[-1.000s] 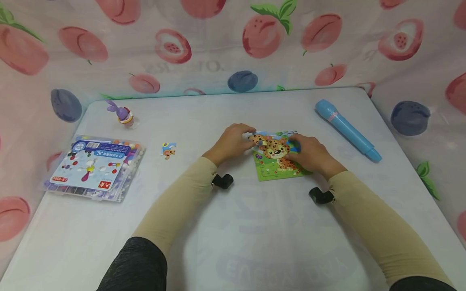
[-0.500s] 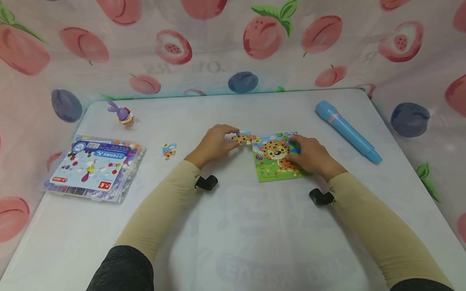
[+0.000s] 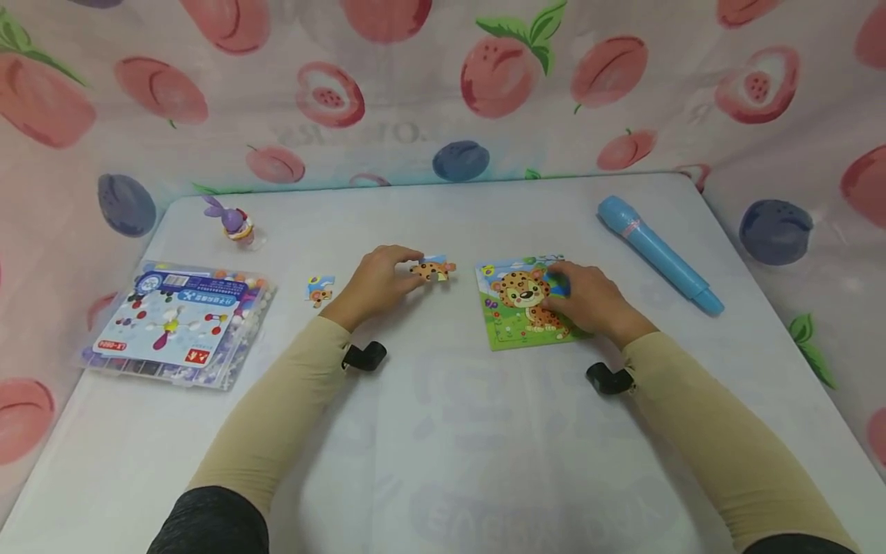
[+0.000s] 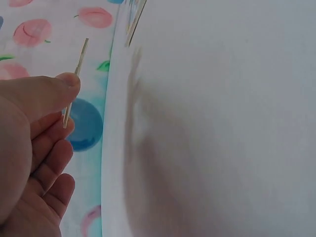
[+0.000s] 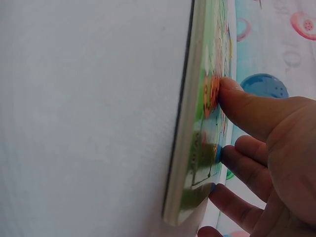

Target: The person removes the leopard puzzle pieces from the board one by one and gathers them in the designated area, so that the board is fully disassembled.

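Pinches a spotted puzzle piece [image 3: 432,270] between thumb and fingers of the left hand [image 3: 370,286], with the grip narrowed to the thickness of the piece and the remaining fingers loosely curled, as seen in the left wrist view. Holds the piece just above the tabletop [image 3: 429,438], to the left of the leopard board [image 3: 519,319] and apart from it. Points the free end rightward, toward the board, with the long axis running nearly straight from left to right across the head view. Shows only a thin edge in the left wrist view; seems close to flat, printed face upward, though hard to judge exactly from so narrow a sliver.

Rests the right hand [image 3: 591,298] on the right side of the leopard board, with the grip spread and the thumb and fingertips touching the printed face at separate spots. As for the board, lies flat on the tabletop, nearly square, with the printed head toward the far side and the grass toward the near side; sits slightly turned, with the near edge climbing a little to the right.

Farther left, shows another piece [image 3: 321,292], then a clear plastic box [image 3: 176,323] and, beyond it, a purple rabbit figurine [image 3: 231,221]. Off to the right, shows a blue microphone-shaped wand [image 3: 661,255], slanting from thick far end to narrow near end.
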Motion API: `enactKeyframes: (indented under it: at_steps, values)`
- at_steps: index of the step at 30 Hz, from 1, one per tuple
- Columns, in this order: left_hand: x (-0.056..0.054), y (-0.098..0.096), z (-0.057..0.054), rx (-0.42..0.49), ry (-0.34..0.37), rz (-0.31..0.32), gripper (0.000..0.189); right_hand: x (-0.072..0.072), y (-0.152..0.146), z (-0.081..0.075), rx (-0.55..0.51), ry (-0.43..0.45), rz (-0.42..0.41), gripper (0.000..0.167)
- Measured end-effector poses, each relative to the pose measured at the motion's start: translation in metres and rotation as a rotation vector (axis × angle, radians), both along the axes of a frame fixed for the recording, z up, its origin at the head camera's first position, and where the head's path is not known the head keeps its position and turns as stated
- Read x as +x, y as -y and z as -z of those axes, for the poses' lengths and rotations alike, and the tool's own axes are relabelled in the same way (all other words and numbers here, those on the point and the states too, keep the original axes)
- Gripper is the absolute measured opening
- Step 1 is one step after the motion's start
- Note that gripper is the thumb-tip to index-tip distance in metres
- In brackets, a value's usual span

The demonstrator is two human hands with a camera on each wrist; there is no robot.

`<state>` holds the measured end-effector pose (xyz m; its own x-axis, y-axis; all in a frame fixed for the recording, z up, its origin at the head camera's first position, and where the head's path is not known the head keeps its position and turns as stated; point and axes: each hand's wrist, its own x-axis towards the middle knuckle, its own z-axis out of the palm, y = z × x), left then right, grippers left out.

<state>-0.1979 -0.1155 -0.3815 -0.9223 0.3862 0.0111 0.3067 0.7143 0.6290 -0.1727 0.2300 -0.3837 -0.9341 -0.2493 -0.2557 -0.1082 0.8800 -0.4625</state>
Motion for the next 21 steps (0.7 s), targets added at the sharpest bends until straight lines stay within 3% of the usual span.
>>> enactKeyframes:
  at_steps: [6,21]
  values:
    - [0.003,0.013,-0.002,-0.012,0.000,-0.030,0.042,0.000,-0.001,-0.001,0.008,0.009,0.009,0.064]
    - [0.009,0.054,0.008,-0.063,0.035,-0.100,0.041,0.000,0.001,0.001,0.007,0.004,0.013,0.064]
